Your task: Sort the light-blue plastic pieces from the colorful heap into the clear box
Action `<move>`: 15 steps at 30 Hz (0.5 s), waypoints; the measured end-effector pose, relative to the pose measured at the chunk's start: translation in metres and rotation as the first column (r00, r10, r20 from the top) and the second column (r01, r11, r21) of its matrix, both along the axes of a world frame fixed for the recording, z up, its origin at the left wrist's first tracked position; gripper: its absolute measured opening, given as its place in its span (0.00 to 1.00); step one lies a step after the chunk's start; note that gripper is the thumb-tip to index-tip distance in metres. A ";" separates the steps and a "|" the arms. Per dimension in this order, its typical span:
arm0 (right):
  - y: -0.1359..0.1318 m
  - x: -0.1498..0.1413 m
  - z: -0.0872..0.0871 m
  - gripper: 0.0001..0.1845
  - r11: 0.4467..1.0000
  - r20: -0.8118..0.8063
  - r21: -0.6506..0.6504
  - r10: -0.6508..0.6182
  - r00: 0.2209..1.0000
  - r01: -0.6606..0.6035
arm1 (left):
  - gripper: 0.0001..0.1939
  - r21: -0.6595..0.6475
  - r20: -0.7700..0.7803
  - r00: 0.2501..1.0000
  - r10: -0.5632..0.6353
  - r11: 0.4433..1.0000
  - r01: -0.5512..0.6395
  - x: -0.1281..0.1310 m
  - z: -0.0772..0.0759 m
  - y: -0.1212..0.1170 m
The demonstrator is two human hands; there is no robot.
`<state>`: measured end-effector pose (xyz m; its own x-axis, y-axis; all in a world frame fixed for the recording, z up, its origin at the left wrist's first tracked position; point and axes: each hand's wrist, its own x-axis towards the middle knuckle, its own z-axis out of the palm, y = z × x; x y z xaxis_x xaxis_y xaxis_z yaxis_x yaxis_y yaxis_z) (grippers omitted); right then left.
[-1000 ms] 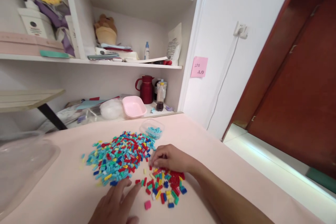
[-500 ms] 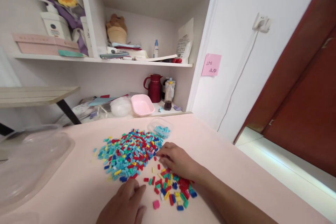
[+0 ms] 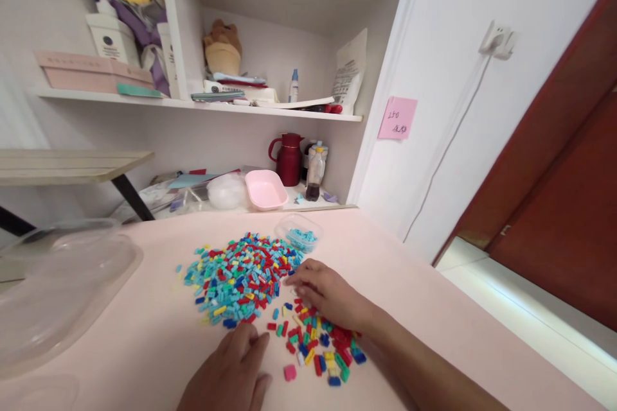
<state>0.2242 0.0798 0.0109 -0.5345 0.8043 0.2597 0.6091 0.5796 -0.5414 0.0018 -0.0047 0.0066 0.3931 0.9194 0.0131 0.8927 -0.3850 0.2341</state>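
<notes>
Left hand (image 3: 226,366), bottom, left of centre: fingers loosely parted, nothing visibly held. Small batch (image 3: 318,366), lower centre: mixed bricks. Right hand (image 3: 332,295), centre: half-curled; grip cannot be told. Pile (image 3: 241,282), beside its fingertips: light edge pinches would best spare neighbours. Tub (image 3: 285,226), behind.

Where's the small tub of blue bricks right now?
In the head view, the tub sits right of centre, just beyond the right hand.
</notes>
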 end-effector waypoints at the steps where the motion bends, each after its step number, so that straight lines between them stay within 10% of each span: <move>1: -0.001 0.000 0.001 0.16 1.000 0.015 0.015 -0.002 1.000 0.002 | 0.22 0.014 0.003 1.000 -0.002 1.000 0.002 -0.001 -0.002 0.000; 15: -0.008 -0.011 0.004 0.10 0.961 0.038 0.083 0.262 0.964 -0.264 | 0.23 0.013 -0.022 1.000 -0.008 1.000 0.008 0.001 -0.008 0.001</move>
<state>0.2128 0.0720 0.0149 -0.7319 0.6094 0.3050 0.4423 0.7653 -0.4677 0.0027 -0.0039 -0.0009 0.4010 0.9160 0.0159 0.8944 -0.3952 0.2093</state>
